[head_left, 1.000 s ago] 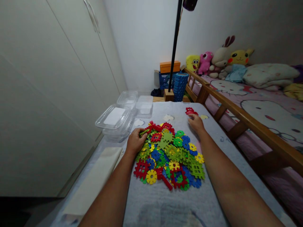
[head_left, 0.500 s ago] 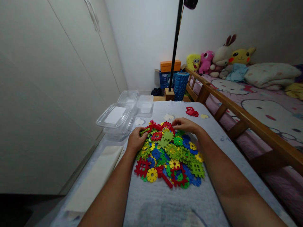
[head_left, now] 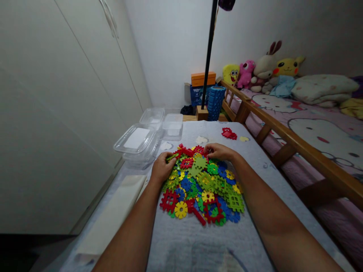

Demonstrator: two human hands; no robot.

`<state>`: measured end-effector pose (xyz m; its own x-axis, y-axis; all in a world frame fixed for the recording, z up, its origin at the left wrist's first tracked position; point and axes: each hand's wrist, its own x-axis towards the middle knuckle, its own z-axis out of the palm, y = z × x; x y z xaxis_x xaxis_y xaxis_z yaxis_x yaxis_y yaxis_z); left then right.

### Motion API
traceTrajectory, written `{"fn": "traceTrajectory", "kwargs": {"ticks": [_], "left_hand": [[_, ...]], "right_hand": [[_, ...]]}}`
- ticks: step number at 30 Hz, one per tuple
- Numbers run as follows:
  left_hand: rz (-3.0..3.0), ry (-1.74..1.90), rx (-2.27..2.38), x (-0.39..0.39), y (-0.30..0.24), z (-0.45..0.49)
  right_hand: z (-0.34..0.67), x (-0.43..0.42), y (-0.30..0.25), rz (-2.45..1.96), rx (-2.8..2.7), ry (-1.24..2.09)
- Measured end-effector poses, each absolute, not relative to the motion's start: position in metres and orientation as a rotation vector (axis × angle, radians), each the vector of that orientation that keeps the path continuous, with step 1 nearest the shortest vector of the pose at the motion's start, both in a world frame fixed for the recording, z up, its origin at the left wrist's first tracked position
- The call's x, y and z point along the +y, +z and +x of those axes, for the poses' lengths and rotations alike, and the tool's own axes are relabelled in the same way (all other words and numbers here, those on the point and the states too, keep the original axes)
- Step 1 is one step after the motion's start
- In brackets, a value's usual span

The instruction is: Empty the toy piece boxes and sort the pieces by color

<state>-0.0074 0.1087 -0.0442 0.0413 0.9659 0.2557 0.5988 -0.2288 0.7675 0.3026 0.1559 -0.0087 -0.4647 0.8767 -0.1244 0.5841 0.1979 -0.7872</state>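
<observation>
A pile of flat plastic interlocking pieces [head_left: 202, 185] in red, green, blue and yellow lies on a grey-blue cloth-covered table [head_left: 198, 245]. My left hand [head_left: 162, 167] rests at the pile's far left edge, fingers curled round a green piece. My right hand [head_left: 218, 151] is at the pile's far edge, fingertips pinched on a red piece there. A small separate group of red pieces [head_left: 229, 133] lies farther back on the cloth.
Clear plastic containers [head_left: 138, 142] with lids stand at the table's back left, two more [head_left: 164, 122] behind them. A white cupboard wall runs along the left. A wooden bed rail [head_left: 286, 138] and a bed with plush toys [head_left: 263, 71] are on the right. A black pole [head_left: 208, 56] stands behind.
My right hand left the separate red pieces and came back left to the far edge of the pile. My left hand stayed put.
</observation>
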Motion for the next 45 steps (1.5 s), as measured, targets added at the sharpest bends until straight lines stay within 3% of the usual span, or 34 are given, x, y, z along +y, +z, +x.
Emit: {"fn": "traceTrajectory", "kwargs": {"ticks": [5, 11, 15, 40, 45], "left_hand": [[1.797, 1.065, 1.578, 0.107, -0.041, -0.007], [1.792, 1.070, 1.563, 0.107, -0.042, -0.008], [1.807, 1.062, 1.557, 0.107, -0.043, -0.008], [1.829, 1.050, 1.567, 0.106, -0.040, -0.008], [1.822, 1.074, 1.552, 0.106, -0.039, -0.006]], "right_hand": [[0.318, 0.160, -0.008, -1.397, -1.968, 1.086], [0.378, 0.169, -0.016, -1.695, -1.398, 0.431], [0.403, 0.170, -0.032, -1.825, -1.236, 0.248], [0.390, 0.173, -0.035, -1.881, -1.514, 0.205], [0.354, 0.172, -0.020, -1.659, -1.763, 0.497]]}}
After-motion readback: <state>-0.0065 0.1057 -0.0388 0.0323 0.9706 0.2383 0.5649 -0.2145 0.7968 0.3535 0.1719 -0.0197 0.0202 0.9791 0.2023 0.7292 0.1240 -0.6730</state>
